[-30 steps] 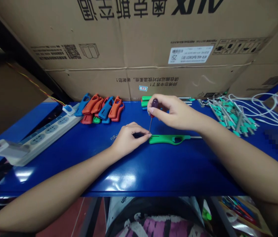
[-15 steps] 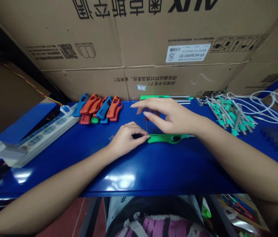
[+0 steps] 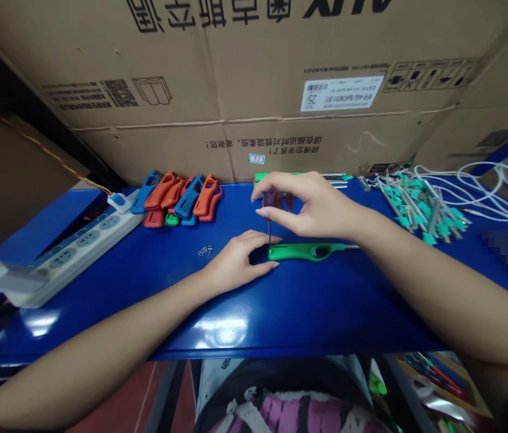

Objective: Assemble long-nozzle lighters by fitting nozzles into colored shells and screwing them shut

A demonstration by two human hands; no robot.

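On the blue table lies a green gas lighter [image 3: 296, 252] with a metal rod pointing right. My left hand [image 3: 240, 258] has thumb and index finger on either side of the lighter's left end, steadying it. In my right hand [image 3: 310, 204] is a screwdriver [image 3: 269, 231], held upright by its dark reddish-purple handle. Its tip stands on the left end of the lighter; the screw under it is too small to make out. A few small screws [image 3: 205, 251] lie left of my left hand.
Behind my right hand lies another green lighter [image 3: 260, 177]. Red, orange and blue handle shells [image 3: 190, 195] are piled at the back left, beside a power strip [image 3: 86, 240]. Metal rods with teal parts [image 3: 416, 201] and a white cable [image 3: 497, 186] lie right. A cardboard box [image 3: 258, 90] stands behind.
My left thumb and index finger have parted from a pinch at the screwdriver tip and now straddle the lighter's end. My right fingers have curled around the screwdriver handle.
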